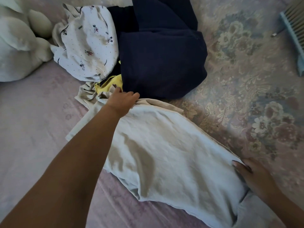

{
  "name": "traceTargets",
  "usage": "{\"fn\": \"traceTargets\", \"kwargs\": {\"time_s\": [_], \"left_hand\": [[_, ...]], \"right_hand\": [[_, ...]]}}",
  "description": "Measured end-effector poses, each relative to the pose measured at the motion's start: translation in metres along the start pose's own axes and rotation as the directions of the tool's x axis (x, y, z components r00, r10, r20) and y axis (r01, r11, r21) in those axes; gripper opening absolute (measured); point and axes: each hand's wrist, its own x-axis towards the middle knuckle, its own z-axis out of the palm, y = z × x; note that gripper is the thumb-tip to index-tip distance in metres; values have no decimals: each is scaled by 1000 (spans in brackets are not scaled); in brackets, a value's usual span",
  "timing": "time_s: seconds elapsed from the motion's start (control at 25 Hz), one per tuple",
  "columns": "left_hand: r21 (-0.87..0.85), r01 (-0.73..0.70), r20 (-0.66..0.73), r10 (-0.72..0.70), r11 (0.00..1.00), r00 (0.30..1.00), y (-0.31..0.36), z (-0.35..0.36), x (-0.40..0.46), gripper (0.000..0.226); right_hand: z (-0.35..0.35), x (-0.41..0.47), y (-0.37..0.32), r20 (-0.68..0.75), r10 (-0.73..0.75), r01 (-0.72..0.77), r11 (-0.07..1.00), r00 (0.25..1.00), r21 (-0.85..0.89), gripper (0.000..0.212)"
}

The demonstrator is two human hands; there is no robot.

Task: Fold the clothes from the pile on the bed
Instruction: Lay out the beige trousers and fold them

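The pale garment [164, 155] lies spread on the bed [32, 120], stretched between the 2 hands, with the pile [139, 51] just beyond the left hand [122, 101].

Risks from this position:
1. The left hand works at the garment's far edge, which touches the navy item [162, 63] and the yellow item [110, 83]. A pull on that edge is likely to drag pile items along or snag the beige cloth [88, 92] beside it.
2. Creases cross the garment's middle. Folding without smoothing would probably lock them in.
3. If the right hand [253, 176] lifts early, the near end may slide and skew the fold line.

Hand pose: the left arm is extended forward, hand knuckles-up, fingers curled down onto the far edge; whether they pinch the cloth cannot be told. The right hand lies flat, fingers straight, pressing the garment's near corner. The hands are well apart.
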Motion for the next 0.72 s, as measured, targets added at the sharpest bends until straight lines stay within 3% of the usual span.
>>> {"fn": "traceTargets", "kwargs": {"time_s": [0.16,0.32,0.44,0.56,0.72], "left_hand": [[159,-204,-277,242,966,930,-3,14,-16,45],[307,-379,-363,476,873,801,-7,37,-40,27],[287,-298,-420,399,910,815,-12,41,-45,19],[241,-227,-406,310,944,860,-15,31,-38,21],[70,-129,-258,143,989,955,-9,21,-26,30]], "right_hand": [[-2,-13,-1,-1,-83,83,996,997,-30,29],[-4,-19,-7,-21,-118,117,993,993,-32,40],[-3,-16,-9,-25,-115,114,993,993,-44,48],[-3,-12,-5,-6,-100,100,995,995,-25,39],[-1,-7,1,-6,-102,102,994,995,-47,45]]}}
